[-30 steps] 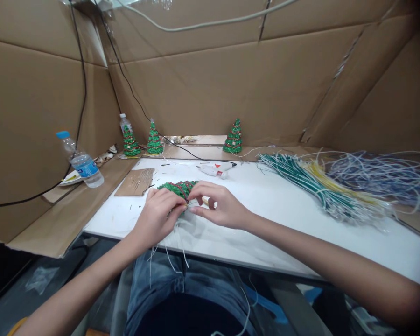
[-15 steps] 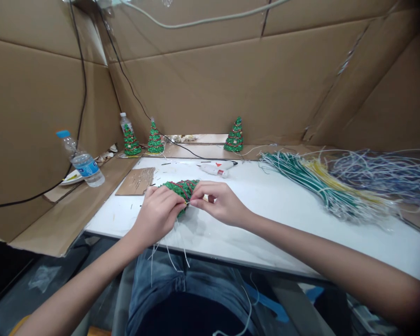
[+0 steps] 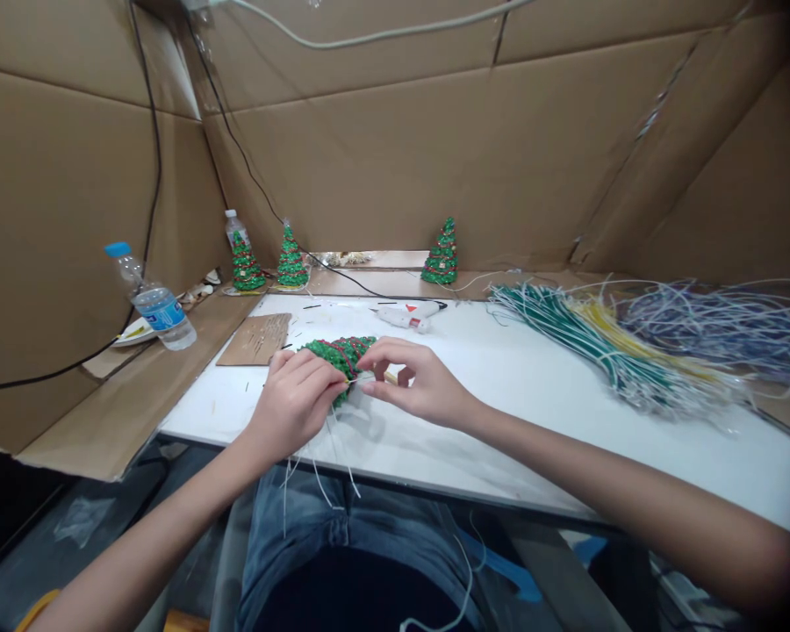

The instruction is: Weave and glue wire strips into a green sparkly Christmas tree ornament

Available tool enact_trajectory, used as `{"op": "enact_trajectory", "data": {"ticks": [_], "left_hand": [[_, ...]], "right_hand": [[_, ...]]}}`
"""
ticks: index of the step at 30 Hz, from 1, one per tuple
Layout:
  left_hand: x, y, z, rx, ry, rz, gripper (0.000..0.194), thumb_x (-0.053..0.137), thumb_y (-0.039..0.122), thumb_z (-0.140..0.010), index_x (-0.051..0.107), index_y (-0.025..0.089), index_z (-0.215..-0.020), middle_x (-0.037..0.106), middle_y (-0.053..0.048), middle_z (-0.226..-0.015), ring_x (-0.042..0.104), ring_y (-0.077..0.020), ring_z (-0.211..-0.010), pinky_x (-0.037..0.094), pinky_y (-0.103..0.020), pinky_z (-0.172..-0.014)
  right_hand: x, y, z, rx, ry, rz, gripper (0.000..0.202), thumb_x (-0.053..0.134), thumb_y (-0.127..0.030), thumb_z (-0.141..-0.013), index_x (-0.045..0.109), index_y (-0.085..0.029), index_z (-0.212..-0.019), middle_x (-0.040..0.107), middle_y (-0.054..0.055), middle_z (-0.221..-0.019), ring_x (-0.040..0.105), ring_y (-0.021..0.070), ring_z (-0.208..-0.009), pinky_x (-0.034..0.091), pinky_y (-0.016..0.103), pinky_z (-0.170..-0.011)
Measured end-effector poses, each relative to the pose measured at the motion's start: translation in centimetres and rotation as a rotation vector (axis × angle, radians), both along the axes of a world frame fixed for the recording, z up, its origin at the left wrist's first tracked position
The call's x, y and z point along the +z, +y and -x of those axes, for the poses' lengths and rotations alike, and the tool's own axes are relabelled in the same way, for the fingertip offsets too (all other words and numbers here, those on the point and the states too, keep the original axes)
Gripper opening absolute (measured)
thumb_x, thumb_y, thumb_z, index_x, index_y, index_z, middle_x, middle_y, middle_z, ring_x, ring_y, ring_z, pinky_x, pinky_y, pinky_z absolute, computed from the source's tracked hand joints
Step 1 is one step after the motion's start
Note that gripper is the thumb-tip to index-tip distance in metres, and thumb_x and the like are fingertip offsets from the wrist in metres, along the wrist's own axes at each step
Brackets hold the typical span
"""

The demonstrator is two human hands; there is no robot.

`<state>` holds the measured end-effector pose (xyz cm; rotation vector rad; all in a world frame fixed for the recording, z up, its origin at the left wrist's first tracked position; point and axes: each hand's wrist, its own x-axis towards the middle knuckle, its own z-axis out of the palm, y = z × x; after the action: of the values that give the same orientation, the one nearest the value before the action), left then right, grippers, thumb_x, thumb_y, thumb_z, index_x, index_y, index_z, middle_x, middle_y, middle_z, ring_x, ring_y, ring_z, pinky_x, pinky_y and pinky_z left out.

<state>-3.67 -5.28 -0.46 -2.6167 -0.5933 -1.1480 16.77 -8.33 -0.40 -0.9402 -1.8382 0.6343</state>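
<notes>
A green tinsel tree point(image 3: 342, 349) with red trim lies on its side on the white table point(image 3: 500, 448). At its near side, my left hand point(image 3: 303, 395) pinches a thin pale wire, its fingertips close to the tree. My right hand point(image 3: 418, 382) is just to the right, thumb and forefinger parted, with the thin wire point(image 3: 362, 378) reaching toward the gap between them. Whether the right fingers touch the wire is unclear. White wire ends hang over the table's front edge below my left hand.
A glue gun point(image 3: 405, 316) lies behind the tree, a cardboard piece point(image 3: 254, 340) to its left. Upright small trees point(image 3: 440, 254) stand along the back. Wire bundles point(image 3: 606, 351) cover the right side; a bottle point(image 3: 161, 312) leans at left.
My right thumb and forefinger have come apart from their pinch by the wire, and that hand has shifted slightly right. My left hand stays nearly in place.
</notes>
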Motion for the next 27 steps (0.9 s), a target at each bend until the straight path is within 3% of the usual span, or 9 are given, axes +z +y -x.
{"op": "enact_trajectory", "data": {"ticks": [3,8,15,18,24,27], "left_hand": [[0.2,0.1,0.1,-0.017,-0.005,0.081,0.009,0.056,0.019,-0.088,0.06,0.018,-0.08,0.068,0.001,-0.074,0.056,-0.0147,-0.073,0.033,-0.033,-0.07],[0.3,0.1,0.1,-0.029,-0.001,0.152,0.011,0.055,0.021,-0.089,0.061,0.018,-0.081,0.069,0.0,-0.076,0.056,-0.0152,-0.074,0.032,-0.034,-0.07],[0.4,0.1,-0.1,-0.021,0.005,0.098,0.012,0.054,0.02,-0.09,0.06,0.018,-0.08,0.069,0.0,-0.074,0.057,-0.015,-0.073,0.033,-0.034,-0.07],[0.4,0.0,-0.1,0.016,0.036,-0.045,0.012,0.054,0.018,-0.089,0.06,0.017,-0.079,0.068,0.0,-0.073,0.056,-0.0157,-0.072,0.033,-0.033,-0.07],[-0.1,0.4,0.4,0.014,0.189,-0.421,0.016,0.047,0.011,-0.09,0.061,0.015,-0.085,0.068,-0.003,-0.075,0.057,-0.0174,-0.076,0.032,-0.033,-0.071],[-0.3,0.5,0.6,-0.022,0.181,-0.429,0.016,0.046,0.01,-0.09,0.061,0.015,-0.087,0.069,-0.003,-0.077,0.057,-0.0171,-0.077,0.033,-0.033,-0.072]], "right_hand": [[0.2,0.0,-0.4,0.014,-0.065,-0.218,0.014,0.067,-0.024,-0.078,0.067,-0.015,-0.089,0.06,0.007,-0.088,0.054,0.0099,-0.064,0.041,0.02,-0.047],[0.2,0.5,-0.4,0.021,-0.138,-0.422,0.008,0.061,-0.02,-0.084,0.067,-0.017,-0.08,0.063,0.005,-0.08,0.056,0.0118,-0.067,0.045,0.022,-0.053],[-0.3,0.7,-0.2,0.029,-0.187,-0.472,0.012,0.054,-0.017,-0.088,0.063,-0.015,-0.081,0.061,0.007,-0.077,0.054,0.0134,-0.069,0.044,0.025,-0.059],[-0.1,0.4,0.1,-0.011,-0.121,-0.253,0.014,0.055,-0.021,-0.085,0.063,-0.016,-0.075,0.061,0.005,-0.074,0.053,0.0128,-0.067,0.041,0.024,-0.056],[0.0,-0.4,1.0,0.088,0.258,0.64,0.031,0.07,-0.043,-0.068,0.061,-0.013,-0.069,0.054,-0.001,-0.053,0.044,0.0079,-0.048,0.028,0.019,-0.039],[-0.1,-0.7,0.8,0.1,0.272,0.722,0.033,0.071,-0.044,-0.068,0.061,-0.013,-0.07,0.056,0.001,-0.055,0.045,0.008,-0.05,0.029,0.017,-0.038]]}}
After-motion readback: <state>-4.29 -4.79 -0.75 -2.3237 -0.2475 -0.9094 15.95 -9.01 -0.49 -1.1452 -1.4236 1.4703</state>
